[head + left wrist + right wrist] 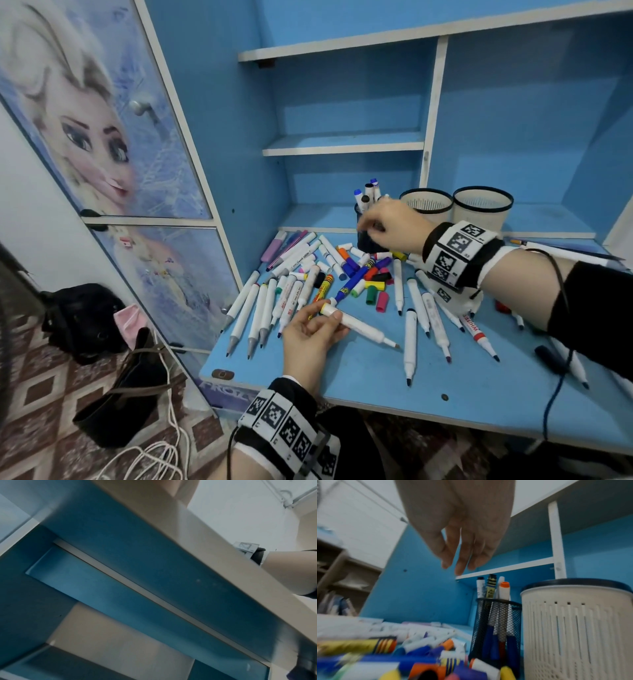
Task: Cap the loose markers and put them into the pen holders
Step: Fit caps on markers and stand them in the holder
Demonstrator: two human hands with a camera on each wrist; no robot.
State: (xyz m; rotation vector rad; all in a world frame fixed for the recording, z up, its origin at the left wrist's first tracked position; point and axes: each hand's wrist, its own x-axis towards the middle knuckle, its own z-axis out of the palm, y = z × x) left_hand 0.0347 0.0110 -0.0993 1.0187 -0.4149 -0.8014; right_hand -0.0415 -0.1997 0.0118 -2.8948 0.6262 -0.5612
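while hovering over the black mesh holder (498,626) at the back of the table (359,377), right hand (390,224) hung slack, fingers (458,555) loosely extended and gripping nothing. left hand (313,330) pinched a white marker (356,325) near its yellow-ringed butt, bare tip aimed right, low over the table's front. judged as the capping step: marker held ready, no cap yet on it. called next for picking a matching cap from the loose caps (373,284) in the pile, pressing it onto the tip, then dropping the marker into a holder. two white holders (483,205) stood just beside the mesh one. left-wrist view showed only blurred shelving, no fingers or marker. right-wrist foreground smeared; tip colour too small to tell.
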